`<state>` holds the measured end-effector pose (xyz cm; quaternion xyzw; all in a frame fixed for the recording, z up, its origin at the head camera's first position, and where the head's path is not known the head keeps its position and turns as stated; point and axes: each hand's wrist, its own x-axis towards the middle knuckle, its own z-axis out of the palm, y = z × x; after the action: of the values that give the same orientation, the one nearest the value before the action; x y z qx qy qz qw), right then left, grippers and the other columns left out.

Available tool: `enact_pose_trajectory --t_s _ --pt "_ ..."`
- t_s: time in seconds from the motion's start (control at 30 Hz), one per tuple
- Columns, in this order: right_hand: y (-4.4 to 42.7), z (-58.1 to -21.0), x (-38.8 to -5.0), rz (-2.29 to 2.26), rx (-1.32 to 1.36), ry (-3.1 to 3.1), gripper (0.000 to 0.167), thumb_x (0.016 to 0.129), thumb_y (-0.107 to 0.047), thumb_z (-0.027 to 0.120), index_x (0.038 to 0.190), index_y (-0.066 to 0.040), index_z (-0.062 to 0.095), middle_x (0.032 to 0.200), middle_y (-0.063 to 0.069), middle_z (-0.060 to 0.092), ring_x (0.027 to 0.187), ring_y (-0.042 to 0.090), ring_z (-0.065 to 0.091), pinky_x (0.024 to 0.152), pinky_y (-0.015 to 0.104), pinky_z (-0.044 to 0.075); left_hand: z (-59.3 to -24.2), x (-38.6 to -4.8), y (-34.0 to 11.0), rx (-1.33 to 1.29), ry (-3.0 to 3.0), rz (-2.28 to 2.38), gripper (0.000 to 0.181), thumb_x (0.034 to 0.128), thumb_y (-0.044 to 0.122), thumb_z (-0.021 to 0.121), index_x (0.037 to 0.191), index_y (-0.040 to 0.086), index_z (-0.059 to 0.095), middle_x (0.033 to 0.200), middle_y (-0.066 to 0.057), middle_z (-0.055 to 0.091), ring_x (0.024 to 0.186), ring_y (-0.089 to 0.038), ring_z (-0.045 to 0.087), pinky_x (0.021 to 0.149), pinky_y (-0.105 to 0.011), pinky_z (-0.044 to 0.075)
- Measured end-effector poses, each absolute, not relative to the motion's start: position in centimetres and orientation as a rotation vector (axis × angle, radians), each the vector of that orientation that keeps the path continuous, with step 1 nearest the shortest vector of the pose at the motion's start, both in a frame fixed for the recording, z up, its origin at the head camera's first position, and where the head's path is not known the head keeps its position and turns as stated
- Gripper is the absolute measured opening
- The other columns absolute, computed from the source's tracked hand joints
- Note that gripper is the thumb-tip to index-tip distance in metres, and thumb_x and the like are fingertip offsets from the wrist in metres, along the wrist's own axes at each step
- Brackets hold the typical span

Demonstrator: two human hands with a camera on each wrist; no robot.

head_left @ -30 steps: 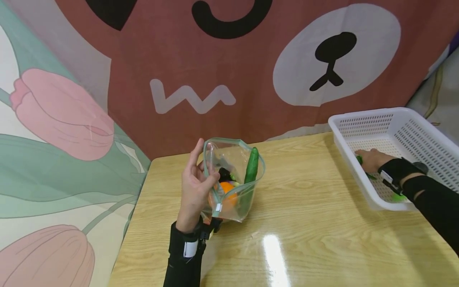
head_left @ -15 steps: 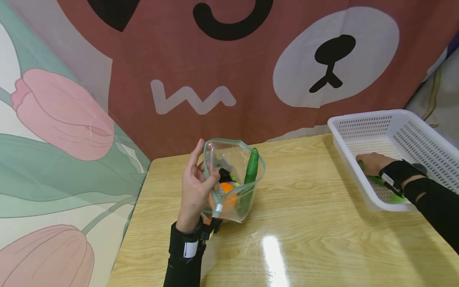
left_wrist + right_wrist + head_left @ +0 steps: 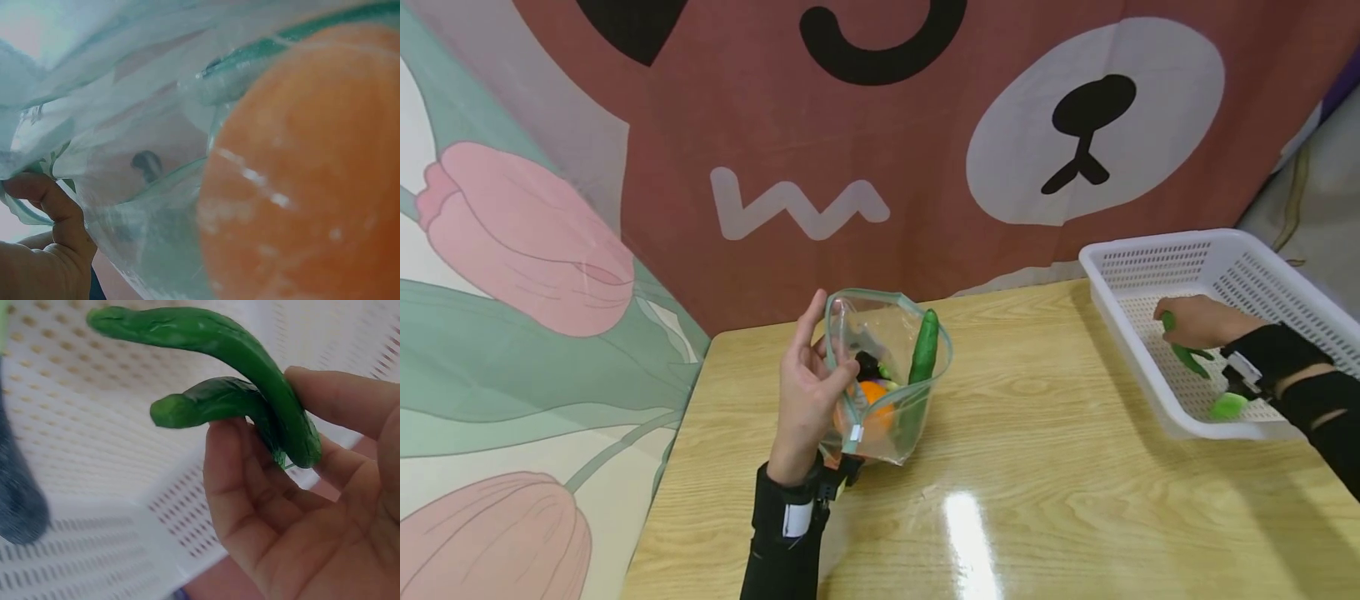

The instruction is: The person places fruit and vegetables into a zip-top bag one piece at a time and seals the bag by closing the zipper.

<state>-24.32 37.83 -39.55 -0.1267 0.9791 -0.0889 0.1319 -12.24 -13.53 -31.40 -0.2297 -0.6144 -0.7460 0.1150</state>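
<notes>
In the head view, my left hand (image 3: 808,392) pinches the rim of a clear zip bag (image 3: 891,448) between thumb and fingers. An orange (image 3: 874,412), a dark item (image 3: 867,365) and a cucumber (image 3: 925,350) leaning up past the rim are inside. The orange (image 3: 306,175) fills much of the left wrist view, behind clear plastic. My right hand (image 3: 1202,322), over the white basket (image 3: 1138,367), holds two curved green chili peppers. The right wrist view shows the longer pepper (image 3: 244,347) between thumb and fingers, the shorter pepper (image 3: 206,405) lying against it.
A light green item (image 3: 1227,407) lies in the basket's near corner. A dark, rounded long item (image 3: 22,494) shows at the left of the right wrist view. The wooden table (image 3: 1037,467) stretches between bag and basket. A printed cloth (image 3: 925,233) hangs behind.
My right hand has lifted from the basket's left side, and has shifted slightly right, with the green peppers now hanging from its fingers. The left hand and bag stay put.
</notes>
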Motion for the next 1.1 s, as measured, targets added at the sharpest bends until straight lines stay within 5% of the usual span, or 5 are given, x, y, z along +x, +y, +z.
enact_pose_trajectory --t_s 0.5,0.77,1.1 --pt "34.3 -31.2 -21.7 -0.278 -0.476 3.217 0.040 0.080 -0.002 0.067 0.112 0.014 0.049 0.082 0.024 0.055 0.067 0.030 0.053 0.059 0.047 0.048 -31.3 -12.2 -13.4 -0.674 -1.808 -2.183 0.078 0.0802 -0.013 0.054 0.149 0.003 0.022 0.144 -0.016 0.034 0.080 -0.011 0.049 0.065 -0.016 0.045" --pt "27.6 -27.7 -18.4 -0.436 -0.787 3.290 0.070 0.078 -0.002 0.073 0.138 0.003 0.036 0.087 0.015 0.052 0.066 0.021 0.055 0.051 0.032 0.045 -31.2 -12.1 -13.4 -0.668 -1.807 -2.171 0.078 0.0797 -0.014 0.053 0.149 0.003 0.023 0.146 -0.015 0.032 0.079 -0.012 0.048 0.065 -0.016 0.045" --pt "19.9 -26.1 -16.4 -0.876 -1.011 3.191 0.095 0.075 0.004 0.075 0.150 -0.003 0.017 0.096 0.016 0.059 0.080 0.025 0.063 0.064 0.036 0.054 -31.3 -12.0 -13.3 -0.653 -1.827 -2.165 0.078 0.0798 -0.013 0.053 0.150 0.003 0.022 0.145 -0.014 0.032 0.079 -0.013 0.047 0.065 -0.016 0.044"
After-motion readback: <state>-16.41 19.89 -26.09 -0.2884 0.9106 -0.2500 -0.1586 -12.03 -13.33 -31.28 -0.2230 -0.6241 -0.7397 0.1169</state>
